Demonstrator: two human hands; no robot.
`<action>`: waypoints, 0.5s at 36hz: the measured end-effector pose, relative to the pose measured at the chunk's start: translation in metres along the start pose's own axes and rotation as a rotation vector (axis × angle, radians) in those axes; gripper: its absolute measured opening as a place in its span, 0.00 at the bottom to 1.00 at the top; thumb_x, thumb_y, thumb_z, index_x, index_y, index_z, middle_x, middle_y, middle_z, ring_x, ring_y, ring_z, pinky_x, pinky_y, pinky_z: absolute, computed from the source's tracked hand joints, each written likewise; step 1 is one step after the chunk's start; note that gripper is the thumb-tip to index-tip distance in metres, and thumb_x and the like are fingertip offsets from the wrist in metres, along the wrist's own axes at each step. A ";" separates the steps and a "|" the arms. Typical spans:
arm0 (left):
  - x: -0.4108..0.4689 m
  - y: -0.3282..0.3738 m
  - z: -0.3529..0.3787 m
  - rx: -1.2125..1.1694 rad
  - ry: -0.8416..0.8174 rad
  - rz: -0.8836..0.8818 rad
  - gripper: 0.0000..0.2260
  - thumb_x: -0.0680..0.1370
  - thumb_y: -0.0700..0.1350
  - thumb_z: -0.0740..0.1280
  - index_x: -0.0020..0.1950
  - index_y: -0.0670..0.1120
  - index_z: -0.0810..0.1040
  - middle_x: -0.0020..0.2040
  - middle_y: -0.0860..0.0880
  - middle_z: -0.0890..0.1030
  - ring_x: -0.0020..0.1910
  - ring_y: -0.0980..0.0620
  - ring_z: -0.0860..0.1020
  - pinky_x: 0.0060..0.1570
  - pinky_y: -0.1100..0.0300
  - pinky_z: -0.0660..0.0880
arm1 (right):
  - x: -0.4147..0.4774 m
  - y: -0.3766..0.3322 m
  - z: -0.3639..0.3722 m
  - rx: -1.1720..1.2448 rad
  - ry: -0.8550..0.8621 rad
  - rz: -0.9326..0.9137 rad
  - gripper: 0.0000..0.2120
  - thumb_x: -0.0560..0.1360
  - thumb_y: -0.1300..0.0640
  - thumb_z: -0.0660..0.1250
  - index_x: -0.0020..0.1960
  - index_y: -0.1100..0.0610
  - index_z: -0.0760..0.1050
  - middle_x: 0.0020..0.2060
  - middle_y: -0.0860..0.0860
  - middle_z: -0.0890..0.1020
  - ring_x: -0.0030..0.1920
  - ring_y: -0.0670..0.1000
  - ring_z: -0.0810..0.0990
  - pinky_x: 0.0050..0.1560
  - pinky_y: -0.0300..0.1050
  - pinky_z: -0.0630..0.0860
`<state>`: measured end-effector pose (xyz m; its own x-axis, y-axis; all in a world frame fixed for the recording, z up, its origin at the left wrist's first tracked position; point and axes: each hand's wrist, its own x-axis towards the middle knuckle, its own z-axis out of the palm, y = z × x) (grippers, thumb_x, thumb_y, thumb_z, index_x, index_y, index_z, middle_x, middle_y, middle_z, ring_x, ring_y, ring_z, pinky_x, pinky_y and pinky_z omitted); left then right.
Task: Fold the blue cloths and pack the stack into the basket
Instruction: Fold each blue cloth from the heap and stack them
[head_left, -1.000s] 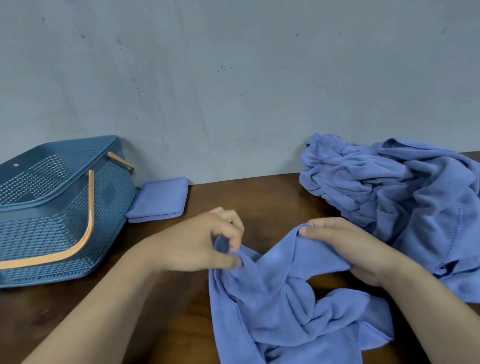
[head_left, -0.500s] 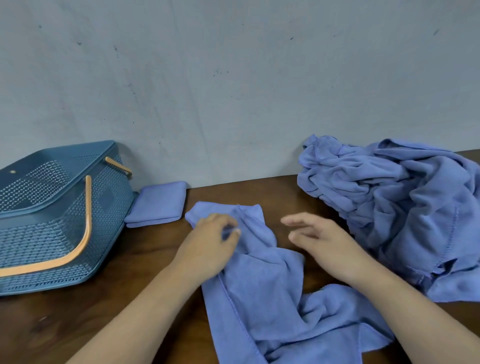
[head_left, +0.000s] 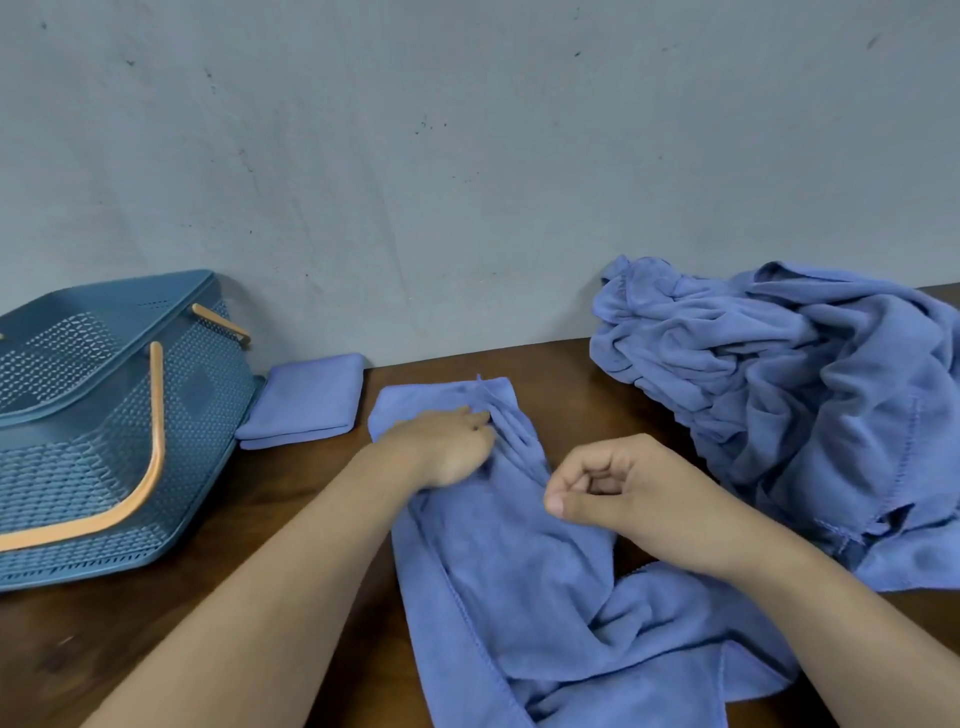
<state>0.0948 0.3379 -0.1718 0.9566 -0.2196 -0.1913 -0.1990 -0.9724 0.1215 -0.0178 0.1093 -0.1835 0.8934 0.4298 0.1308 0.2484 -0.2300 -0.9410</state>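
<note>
A blue cloth (head_left: 509, 571) lies crumpled lengthwise on the wooden table (head_left: 291, 488), its far end spread flat and its near end bunched. My left hand (head_left: 441, 447) rests flat on the cloth's far end, fingers straight and touching the creases. My right hand (head_left: 613, 488) hovers over the cloth's right edge with fingers curled; no fabric shows inside them. A folded blue cloth (head_left: 306, 400) lies by the wall beside the blue plastic basket (head_left: 78, 467), which stands tilted at the left with orange handles. No cloth shows in the visible part of the basket.
A large heap of unfolded blue cloths (head_left: 779, 389) fills the table's right side against the grey wall. Bare wood shows between the basket and my left forearm.
Both hands let go of the cloth's top edge and laid it on the table. My left hand now presses the far end; my right hand drew back and curled its fingers.
</note>
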 end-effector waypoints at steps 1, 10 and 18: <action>0.012 0.001 -0.002 0.029 0.068 -0.030 0.14 0.81 0.45 0.55 0.41 0.51 0.77 0.41 0.53 0.83 0.45 0.50 0.82 0.43 0.59 0.77 | 0.000 0.000 0.000 0.004 -0.005 0.005 0.03 0.78 0.59 0.77 0.47 0.52 0.87 0.45 0.58 0.86 0.44 0.47 0.81 0.54 0.41 0.77; 0.057 0.027 0.032 -0.109 0.082 -0.110 0.28 0.87 0.60 0.46 0.87 0.54 0.51 0.87 0.50 0.49 0.85 0.43 0.49 0.80 0.41 0.49 | 0.009 0.024 -0.005 -0.120 0.255 0.151 0.22 0.78 0.64 0.73 0.64 0.41 0.80 0.60 0.38 0.80 0.42 0.52 0.87 0.48 0.46 0.84; 0.001 0.006 0.044 -0.165 0.240 0.035 0.26 0.87 0.58 0.53 0.84 0.52 0.60 0.85 0.51 0.58 0.84 0.49 0.55 0.81 0.44 0.54 | 0.008 0.028 -0.003 -0.282 0.212 0.100 0.14 0.78 0.55 0.75 0.59 0.38 0.83 0.51 0.41 0.82 0.50 0.41 0.82 0.51 0.31 0.74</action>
<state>0.0849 0.3284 -0.2136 0.9767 -0.2090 0.0494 -0.2144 -0.9343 0.2848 -0.0025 0.1042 -0.2076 0.9690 0.2088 0.1318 0.2224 -0.5059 -0.8334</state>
